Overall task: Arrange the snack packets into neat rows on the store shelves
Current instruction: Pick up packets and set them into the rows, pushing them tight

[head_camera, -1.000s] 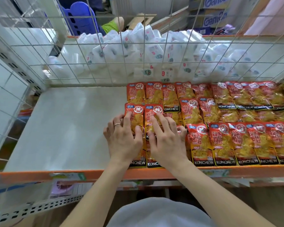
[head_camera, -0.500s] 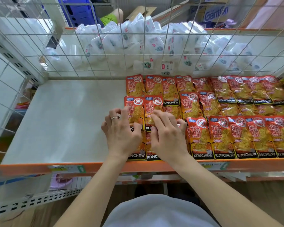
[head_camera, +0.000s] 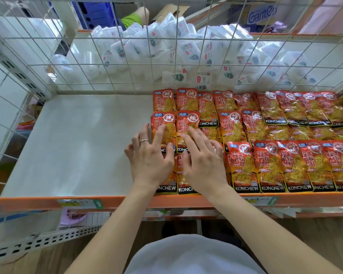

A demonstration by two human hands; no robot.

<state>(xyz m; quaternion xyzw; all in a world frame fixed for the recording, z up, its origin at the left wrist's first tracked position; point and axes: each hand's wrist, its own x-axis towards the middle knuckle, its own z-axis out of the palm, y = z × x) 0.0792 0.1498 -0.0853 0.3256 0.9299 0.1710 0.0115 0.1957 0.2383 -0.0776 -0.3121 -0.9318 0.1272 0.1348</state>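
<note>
Red and yellow KONCHEW snack packets lie in three overlapping rows across the right part of a white shelf. My left hand lies flat on the leftmost middle-row packet, fingers spread, a ring on one finger. Beside it, my right hand presses flat on the neighbouring packet with straight fingers. Both hands cover much of the two leftmost front-row packets.
A wire mesh closes the shelf at the back and on the left; white packets are piled behind it. An orange rail with price tags edges the shelf front. Cardboard boxes stand at the far right.
Both hands have slid slightly toward the back over the two leftmost packets, and their fingers have spread flatter. The view has tilted a little.
</note>
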